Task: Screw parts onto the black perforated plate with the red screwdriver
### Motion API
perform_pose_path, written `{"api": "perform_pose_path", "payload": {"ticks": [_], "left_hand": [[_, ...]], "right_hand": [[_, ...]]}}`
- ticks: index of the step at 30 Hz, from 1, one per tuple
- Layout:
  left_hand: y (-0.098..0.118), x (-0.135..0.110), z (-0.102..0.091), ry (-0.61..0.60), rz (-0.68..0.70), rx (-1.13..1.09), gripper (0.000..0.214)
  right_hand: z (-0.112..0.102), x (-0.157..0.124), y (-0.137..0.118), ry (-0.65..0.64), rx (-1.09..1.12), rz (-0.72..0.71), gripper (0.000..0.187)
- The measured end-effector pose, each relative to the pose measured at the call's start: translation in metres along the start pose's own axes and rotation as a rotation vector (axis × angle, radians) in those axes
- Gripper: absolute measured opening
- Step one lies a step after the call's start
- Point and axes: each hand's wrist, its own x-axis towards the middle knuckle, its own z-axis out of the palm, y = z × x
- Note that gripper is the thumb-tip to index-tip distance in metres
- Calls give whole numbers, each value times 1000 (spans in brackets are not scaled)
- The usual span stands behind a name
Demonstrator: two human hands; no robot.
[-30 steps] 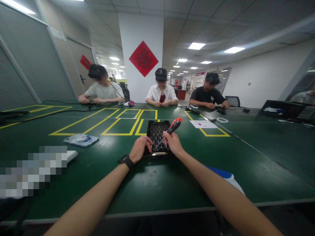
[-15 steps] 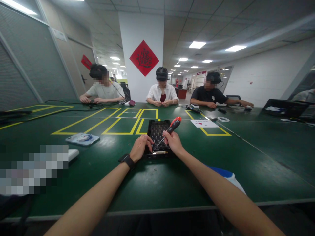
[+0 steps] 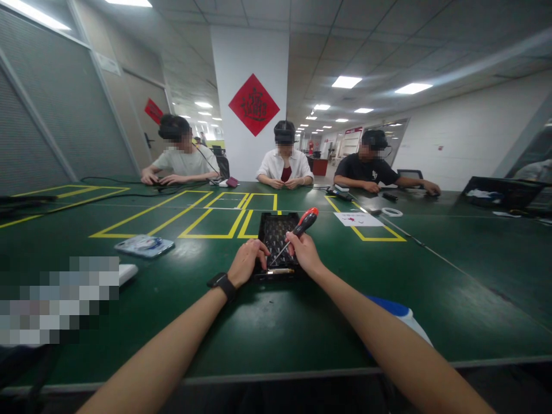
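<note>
Desk (image 3: pixel 302 333): green, smooth top; it carries everything listed.
Blue-and-white item (image 3: pixel 399 311): lies just beside the right forearm, partly hidden by it; its kind cannot be told.
Wristwatch (image 3: pixel 221 282): dark band on the left wrist.
Left hand (image 3: pixel 248 261): fingers curled down over the near left rim of the black tray, clamped on it.
Right hand (image 3: pixel 304 251): closed round the lower handle of the screwdriver.
Screwdriver (image 3: pixel 306 219): red-and-black handle tilted up and to the right, thin shaft slanting down into the tray. It looks light and stiff, and the moulded handle is the sure hold, since the shaft is thin and slippery.
Black tray (image 3: pixel 264 225): gridded and shallow, lying between the hands. It is probably light, rigid plastic that would slide on the smooth top unless its rim is held.
Pale rod (image 3: pixel 280 269): lies along the tray's near edge.
Flat packet (image 3: pixel 144 245): off to the left, well apart.
Yellow tape lines (image 3: pixel 211 234): boxes marked beyond the tray.
Paper sheet (image 3: pixel 357 218): to the right of the tray, with a white ring (image 3: pixel 391 211) beyond it.
Three seated persons (image 3: pixel 283 167): at the far side, hands on their own work, and nothing crowds the tray.
</note>
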Motion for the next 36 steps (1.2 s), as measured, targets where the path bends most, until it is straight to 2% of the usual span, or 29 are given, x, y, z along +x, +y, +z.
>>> {"api": "perform_pose_path", "payload": {"ticks": [8, 12, 18, 23, 27, 32, 36], "left_hand": [[1, 0, 2, 5, -13, 3, 61], [-1, 2, 1, 15, 41, 40, 63], [-6, 6, 4, 90, 42, 72, 32], [-6, 6, 4, 4, 29, 20, 30], [-5, 7, 2, -27, 66, 53, 29], [-2, 5, -1, -57, 114, 113, 29], [0, 5, 0, -39, 129, 157, 28]], "right_hand": [[0, 1, 0, 41, 21, 16, 30], [-2, 0, -2, 67, 29, 19, 31], [-2, -2, -5, 78, 15, 16, 33], [2, -2, -9, 142, 49, -36, 32], [7, -3, -12, 83, 132, -42, 31], [12, -4, -11, -53, 393, 49, 32], [13, -3, -9, -58, 479, 68, 33]]}}
